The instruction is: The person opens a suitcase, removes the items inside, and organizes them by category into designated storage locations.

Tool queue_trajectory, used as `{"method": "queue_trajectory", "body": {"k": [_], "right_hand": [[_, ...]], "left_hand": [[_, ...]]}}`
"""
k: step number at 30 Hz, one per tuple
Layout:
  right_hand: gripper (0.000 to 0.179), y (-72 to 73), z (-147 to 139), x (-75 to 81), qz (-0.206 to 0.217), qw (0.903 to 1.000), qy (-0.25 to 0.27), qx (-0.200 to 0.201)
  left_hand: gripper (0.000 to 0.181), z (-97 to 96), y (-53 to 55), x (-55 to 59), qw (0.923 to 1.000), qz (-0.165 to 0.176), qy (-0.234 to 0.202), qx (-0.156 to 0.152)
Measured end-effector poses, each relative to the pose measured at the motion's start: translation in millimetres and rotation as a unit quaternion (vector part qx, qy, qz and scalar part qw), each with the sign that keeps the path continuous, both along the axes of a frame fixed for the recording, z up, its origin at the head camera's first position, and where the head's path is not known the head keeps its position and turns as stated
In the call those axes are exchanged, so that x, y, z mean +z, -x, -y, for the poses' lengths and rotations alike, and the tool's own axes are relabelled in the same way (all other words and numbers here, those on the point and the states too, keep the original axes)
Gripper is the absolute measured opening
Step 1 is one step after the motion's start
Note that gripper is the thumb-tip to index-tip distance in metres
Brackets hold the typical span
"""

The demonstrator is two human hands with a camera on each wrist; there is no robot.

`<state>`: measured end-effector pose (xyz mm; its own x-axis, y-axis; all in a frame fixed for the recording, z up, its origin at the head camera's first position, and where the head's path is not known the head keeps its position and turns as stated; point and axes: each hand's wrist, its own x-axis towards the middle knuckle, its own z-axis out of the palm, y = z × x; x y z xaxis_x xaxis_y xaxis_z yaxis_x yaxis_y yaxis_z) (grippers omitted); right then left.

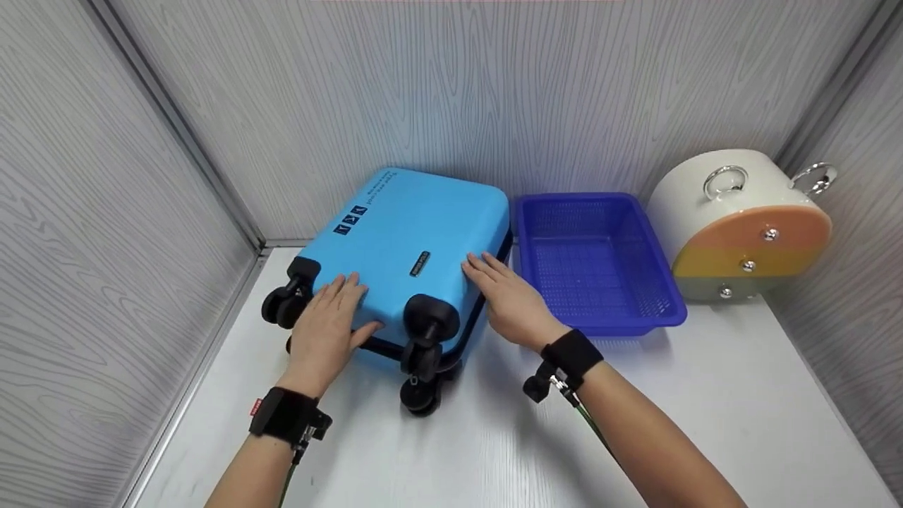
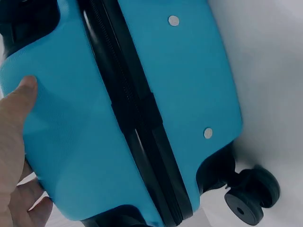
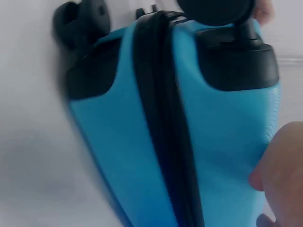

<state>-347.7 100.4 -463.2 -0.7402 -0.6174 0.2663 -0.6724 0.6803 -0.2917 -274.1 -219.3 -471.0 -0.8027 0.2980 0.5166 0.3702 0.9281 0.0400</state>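
A blue suitcase (image 1: 441, 219) lies broad face up on a white tabletop (image 1: 465, 466), its wheeled end turned toward the person. In the head view, the left hand (image 1: 324, 331) rests on the suitcase near that end, between two of its black wheel corners, with fingers extended along the shell. The right hand (image 1: 511, 300) touches the suitcase's right-hand long edge with its fingers fairly straight. Neither hand is curled round anything; both simply lie against the shell.

Only the head view shows the suitcase's upper face, with its dark nameplate (image 1: 420, 264) and printed squares (image 1: 350, 220), and what stands beyond it. Just to the suitcase's right is a blue basket (image 1: 600, 329); farther right of it stands a white container (image 1: 695, 190) with a striped front and silvery rings.

The left wrist view adds the suitcase's wheeled end: a black zip seam (image 2: 132, 111) crosses it, two pale studs (image 2: 173, 21) sit on the shell's lower half, and the left thumb (image 2: 26, 92) lies against the upper half. The right wrist view, partly blurred, shows the suitcase's long side and the same seam running along it; most of the right hand falls outside that picture.
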Motion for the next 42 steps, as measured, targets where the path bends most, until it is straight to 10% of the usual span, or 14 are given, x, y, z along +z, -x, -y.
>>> {"method": "queue_trajectory", "body": {"k": [5, 15, 27, 33, 36, 39, 42], "right_hand": [[0.05, -2.6, 5, 8.1, 0.038, 0.9962, 0.069, 0.037], [0.061, 1.2, -7, 16.2, 0.061, 0.9953, 0.045, 0.06], [0.052, 19.8, -42, 23.5, 0.105, 0.9903, 0.079, 0.046], [0.051, 21.8, -45, 19.8, 0.102, 0.9914, 0.069, 0.043], [0.051, 20.2, -45, 19.2, 0.105, 0.9906, 0.076, 0.044], [0.051, 18.4, -44, 19.4, 0.107, 0.9901, 0.079, 0.043], [0.051, 15.9, -44, 19.9, 0.108, 0.9904, 0.077, 0.04]], "left_hand": [[0.072, -22.4, -3.0, -6.2, 0.9995, -0.03, -0.003, 0.003], [0.067, -74.2, -2.9, -7.4, 0.994, -0.104, 0.0, 0.034], [0.059, -122.8, 6.7, -3.9, 0.9937, -0.084, 0.025, 0.071], [0.039, -133.5, -3.8, -29.3, 0.9956, -0.091, -0.017, -0.018], [0.017, -146.3, -15.5, -50.1, 0.9948, -0.026, -0.064, -0.074], [0.018, -160.0, -23.6, -65.2, 0.9728, 0.135, -0.167, -0.088], [0.029, -172.0, -23.7, -73.1, 0.8991, 0.298, -0.312, -0.074]]}}
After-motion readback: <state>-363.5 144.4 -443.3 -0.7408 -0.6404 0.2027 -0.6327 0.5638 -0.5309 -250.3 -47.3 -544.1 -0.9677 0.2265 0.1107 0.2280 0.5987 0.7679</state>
